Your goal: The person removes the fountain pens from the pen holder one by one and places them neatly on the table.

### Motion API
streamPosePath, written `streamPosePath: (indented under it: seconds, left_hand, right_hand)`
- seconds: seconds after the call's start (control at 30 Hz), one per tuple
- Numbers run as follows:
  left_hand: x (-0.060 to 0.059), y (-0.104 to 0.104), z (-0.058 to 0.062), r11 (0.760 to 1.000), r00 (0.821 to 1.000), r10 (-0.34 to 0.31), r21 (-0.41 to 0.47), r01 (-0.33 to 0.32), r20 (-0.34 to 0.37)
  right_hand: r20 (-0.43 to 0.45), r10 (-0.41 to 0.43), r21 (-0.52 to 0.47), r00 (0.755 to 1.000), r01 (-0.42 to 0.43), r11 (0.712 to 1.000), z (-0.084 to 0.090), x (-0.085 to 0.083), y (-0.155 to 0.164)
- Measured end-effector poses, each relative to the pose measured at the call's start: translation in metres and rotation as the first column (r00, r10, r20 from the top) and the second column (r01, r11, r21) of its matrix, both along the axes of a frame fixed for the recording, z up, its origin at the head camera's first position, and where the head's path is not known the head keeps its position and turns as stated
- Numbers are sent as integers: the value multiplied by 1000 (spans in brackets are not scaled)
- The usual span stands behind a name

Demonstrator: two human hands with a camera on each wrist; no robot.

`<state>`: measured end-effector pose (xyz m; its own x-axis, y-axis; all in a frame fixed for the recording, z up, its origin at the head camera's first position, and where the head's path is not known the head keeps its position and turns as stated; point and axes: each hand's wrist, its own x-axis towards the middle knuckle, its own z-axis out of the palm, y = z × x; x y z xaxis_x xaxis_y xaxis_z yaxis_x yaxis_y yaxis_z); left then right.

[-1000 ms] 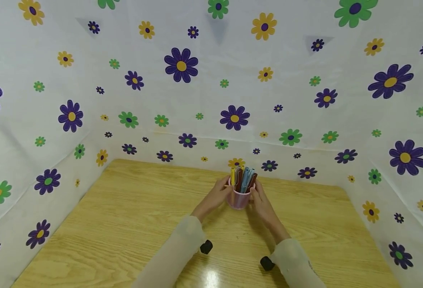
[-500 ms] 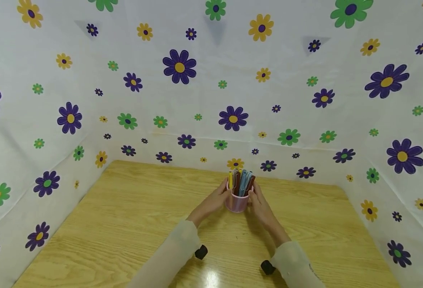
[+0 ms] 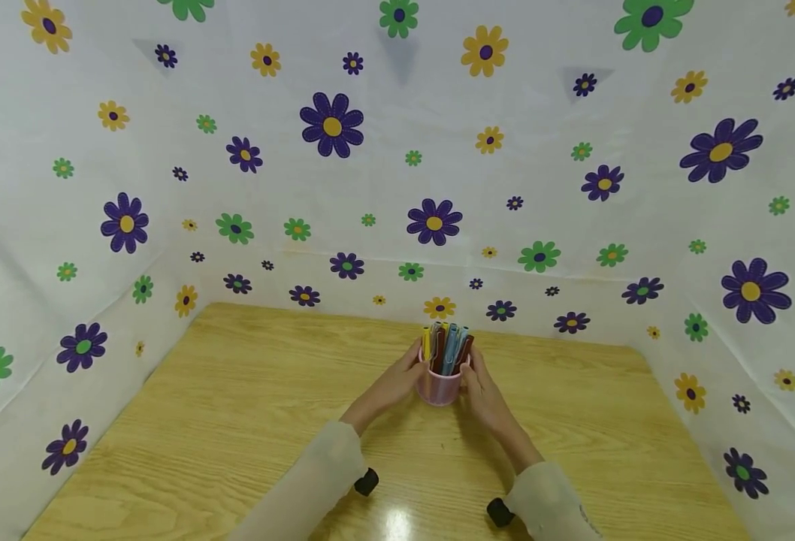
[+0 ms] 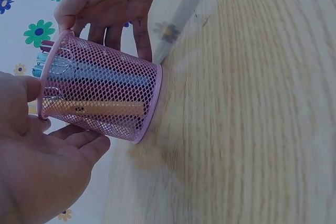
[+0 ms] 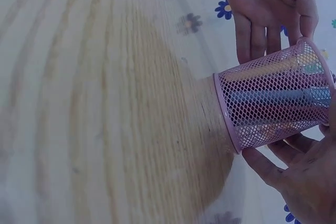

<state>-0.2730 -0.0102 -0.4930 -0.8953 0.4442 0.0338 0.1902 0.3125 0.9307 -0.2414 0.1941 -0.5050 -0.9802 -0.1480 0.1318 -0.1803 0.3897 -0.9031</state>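
Note:
A pink mesh pen holder (image 3: pixel 439 388) stands upright on the wooden table, filled with several pens (image 3: pixel 450 349) in yellow, dark red and light blue. My left hand (image 3: pixel 392 387) grips its left side, the thumb at the rim and the fingers along the mesh; that hand (image 4: pixel 44 156) fills the lower left of the left wrist view. From the opposite side my right hand (image 3: pixel 488 398) holds it, thumb likewise by the rim. The right wrist view shows the right hand's fingers (image 5: pixel 265 169) against the mesh near the base. In the head view, most fingers are hidden behind the holder.
The wood-grain table (image 3: pixel 249 421) reaches back to a white cloth (image 3: pixel 384 180) printed with purple, green and yellow flowers, which hangs behind and on both sides. Black wrist devices (image 3: pixel 367 482) sit under the pale sleeves (image 3: pixel 312 481).
Both hands have brought the pen holder a short way toward the person and slightly left, away from the back cloth. Their grip on it looks the same.

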Motion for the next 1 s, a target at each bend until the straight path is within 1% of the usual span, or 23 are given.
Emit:
streamPosePath:
  seconds: [0.1, 0.23, 0.4, 0.6, 0.87, 1.0]
  left_hand:
    - [2, -3, -1, 1000, 1000, -4, -15, 4, -14]
    - [8, -10, -1, 1000, 999, -17, -25, 16, -30]
    - [15, -18, 1, 998, 998, -50, -26, 49, -32]
    - [21, -26, 0, 996, 997, -74, -49, 72, -36]
    - [28, -34, 1, 989, 988, -146, -11, 146, -48]
    - [33, -36, 2, 990, 989, -141, -3, 141, -51]
  right_hand:
    - [-10, -6, 27, 1000, 7, 1000, 1, 5, -2]
    - [-43, -9, 64, 999, 11, 998, 2, 12, -6]
    - [-62, -8, 68, 998, 12, 998, 0, 19, -11]
    - [-94, 17, 63, 995, -11, 998, 1, 27, -18]
    - [-143, 25, 96, 989, -11, 995, -1, 34, -22]
    - [-142, 36, 87, 989, -24, 996, -1, 37, -25]
